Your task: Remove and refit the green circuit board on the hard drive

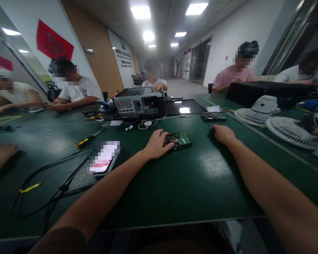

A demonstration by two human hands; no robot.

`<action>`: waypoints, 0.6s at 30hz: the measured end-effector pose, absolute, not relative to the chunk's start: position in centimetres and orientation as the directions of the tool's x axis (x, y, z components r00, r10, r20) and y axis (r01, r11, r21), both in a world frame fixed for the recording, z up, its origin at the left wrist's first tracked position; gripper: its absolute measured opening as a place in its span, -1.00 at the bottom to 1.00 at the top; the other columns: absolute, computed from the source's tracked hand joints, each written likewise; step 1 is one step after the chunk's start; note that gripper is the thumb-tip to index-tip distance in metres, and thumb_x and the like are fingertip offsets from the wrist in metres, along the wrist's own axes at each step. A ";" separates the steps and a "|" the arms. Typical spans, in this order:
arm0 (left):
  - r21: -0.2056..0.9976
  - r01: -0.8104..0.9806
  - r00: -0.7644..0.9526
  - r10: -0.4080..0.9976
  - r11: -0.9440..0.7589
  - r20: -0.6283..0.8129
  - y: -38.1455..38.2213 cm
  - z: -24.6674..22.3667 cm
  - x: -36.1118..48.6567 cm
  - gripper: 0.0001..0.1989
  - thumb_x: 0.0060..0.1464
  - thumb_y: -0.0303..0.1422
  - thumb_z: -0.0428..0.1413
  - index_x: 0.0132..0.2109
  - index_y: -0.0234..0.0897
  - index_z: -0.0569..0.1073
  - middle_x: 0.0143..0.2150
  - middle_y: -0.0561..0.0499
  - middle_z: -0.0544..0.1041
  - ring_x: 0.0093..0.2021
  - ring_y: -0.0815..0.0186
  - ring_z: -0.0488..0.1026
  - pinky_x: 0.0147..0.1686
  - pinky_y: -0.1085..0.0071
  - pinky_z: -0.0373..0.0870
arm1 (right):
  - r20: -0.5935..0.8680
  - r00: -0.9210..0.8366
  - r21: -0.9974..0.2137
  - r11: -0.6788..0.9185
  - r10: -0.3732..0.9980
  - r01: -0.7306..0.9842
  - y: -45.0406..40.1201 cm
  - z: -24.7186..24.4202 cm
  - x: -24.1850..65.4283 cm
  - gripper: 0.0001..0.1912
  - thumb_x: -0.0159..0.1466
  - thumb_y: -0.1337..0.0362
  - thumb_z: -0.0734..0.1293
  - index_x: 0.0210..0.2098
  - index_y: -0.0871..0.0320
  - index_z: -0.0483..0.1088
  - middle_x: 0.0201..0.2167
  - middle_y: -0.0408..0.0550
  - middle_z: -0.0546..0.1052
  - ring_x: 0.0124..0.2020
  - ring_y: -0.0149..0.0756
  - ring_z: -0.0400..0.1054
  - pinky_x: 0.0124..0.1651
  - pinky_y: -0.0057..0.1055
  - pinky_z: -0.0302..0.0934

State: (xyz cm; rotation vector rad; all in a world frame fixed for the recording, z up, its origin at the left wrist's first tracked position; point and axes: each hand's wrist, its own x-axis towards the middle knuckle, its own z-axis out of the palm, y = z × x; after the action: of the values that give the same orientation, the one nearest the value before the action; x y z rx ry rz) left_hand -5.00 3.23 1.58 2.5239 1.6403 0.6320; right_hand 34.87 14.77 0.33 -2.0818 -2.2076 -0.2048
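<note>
A hard drive (184, 139) lies on the green table with its green circuit board facing up. My left hand (157, 144) grips its left end, the thumb along the near edge and the fingers over the far side. To the right of it, my right hand (224, 134) is closed just over the tabletop. A small dark thing (213, 130) pokes out at its fingertips; its kind cannot be made out. Beyond my right hand rests a second hard drive (213, 117), with a white paper scrap (213, 109) behind it.
An opened computer case (137, 106) stands across the table beside a dark panel (184, 107). White fans (291, 132) lie at right. A phone (104, 158), a screwdriver (86, 141) and black cables (62, 187) are at left. A white cable (147, 124) lies ahead. Several people sit around.
</note>
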 end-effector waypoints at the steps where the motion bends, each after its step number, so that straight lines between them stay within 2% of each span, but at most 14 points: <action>1: 0.319 0.845 0.347 0.894 -0.429 0.282 3.3 1.3 -5.2 -0.26 0.25 0.20 0.02 0.34 -0.22 0.32 0.44 -0.28 0.18 0.44 -0.16 0.14 0.37 -0.10 0.19 | 0.172 -0.073 0.032 0.069 0.982 0.997 14.8 0.3 34.9 -0.54 0.34 0.36 0.24 0.19 0.11 0.49 0.12 0.20 0.58 0.09 0.05 0.50 0.07 -0.17 0.34; 3: 0.380 0.817 0.361 0.899 -0.433 0.249 3.4 0.9 -5.7 -0.19 0.22 0.26 0.02 0.38 -0.19 0.28 0.47 -0.28 0.15 0.45 -0.18 0.12 0.38 -0.13 0.18 | 0.191 -0.097 0.035 0.092 0.977 0.995 14.9 0.2 34.8 -0.53 0.33 0.39 0.24 0.20 0.12 0.48 0.21 0.18 0.52 0.18 0.01 0.45 0.14 -0.22 0.30; 6: 0.394 0.794 0.400 0.886 -0.464 0.237 3.5 0.5 -6.0 -0.10 0.16 0.30 0.06 0.42 -0.20 0.24 0.47 -0.28 0.16 0.46 -0.18 0.12 0.39 -0.14 0.15 | 0.177 -0.093 0.017 0.091 0.980 0.996 15.3 0.3 34.8 -0.42 0.30 0.41 0.26 0.31 0.11 0.39 0.29 0.15 0.46 0.23 -0.03 0.41 0.19 -0.26 0.27; 11: 0.373 0.774 0.453 0.859 -0.512 0.241 3.6 0.3 -6.0 -0.08 0.12 0.27 0.13 0.43 -0.19 0.22 0.42 -0.24 0.23 0.39 -0.14 0.22 0.36 -0.11 0.22 | 0.101 -0.021 0.005 0.021 0.995 1.000 15.6 0.5 34.7 -0.45 0.31 0.34 0.28 0.29 0.07 0.42 0.09 0.20 0.60 0.03 0.05 0.54 0.00 -0.20 0.36; 18: 0.375 0.767 0.453 0.854 -0.520 0.257 3.5 0.4 -5.9 -0.14 0.15 0.22 0.13 0.40 -0.18 0.25 0.40 -0.23 0.27 0.38 -0.14 0.23 0.35 -0.11 0.24 | 0.130 -0.087 0.033 0.084 0.988 0.996 14.2 1.0 34.1 -0.52 0.31 0.34 0.27 0.21 0.08 0.47 0.07 0.19 0.61 0.03 0.03 0.53 -0.01 -0.22 0.36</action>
State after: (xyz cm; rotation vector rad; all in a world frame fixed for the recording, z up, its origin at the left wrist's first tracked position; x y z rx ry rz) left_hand -5.91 3.46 0.42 2.4972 1.4130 0.6193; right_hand 34.12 14.18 0.97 -2.0710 -2.2570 -0.1734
